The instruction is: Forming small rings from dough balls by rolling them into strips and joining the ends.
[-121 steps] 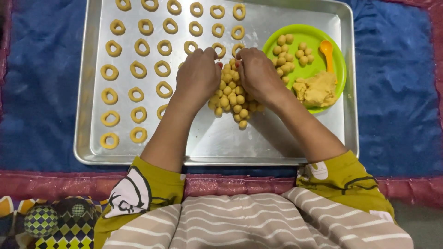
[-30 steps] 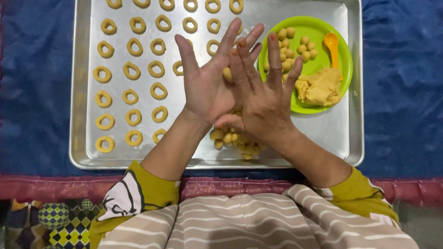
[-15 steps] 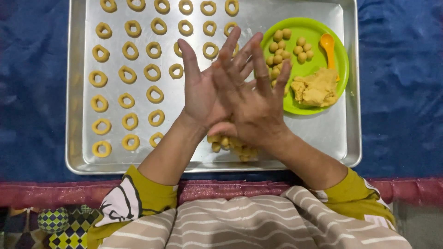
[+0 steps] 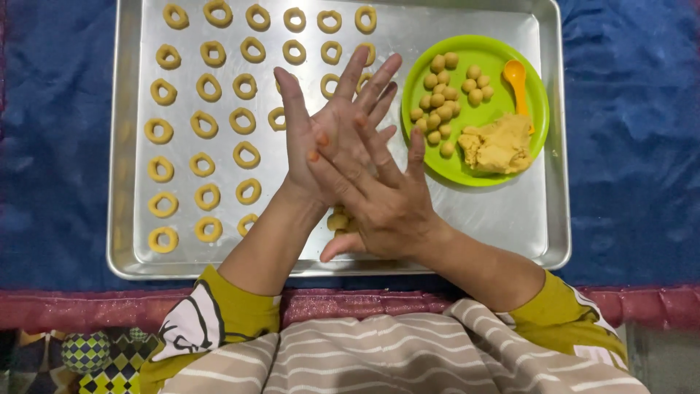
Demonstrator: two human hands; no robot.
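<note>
While our left hand (image 4: pixel 321 138) lies palm up with fingers spread, our right hand (image 4: pixel 379 204) presses flat across it above the metal tray (image 4: pixel 510 219); small dough balls (image 4: pixel 339 219) peek out beneath, dough rings (image 4: pixel 204 124) alongside.

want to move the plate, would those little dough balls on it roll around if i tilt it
Probably yes: the dough balls look round and sit loose on the smooth green plate. The shallow rim may hold them. They look soft, so they might dent or stick together.
</note>
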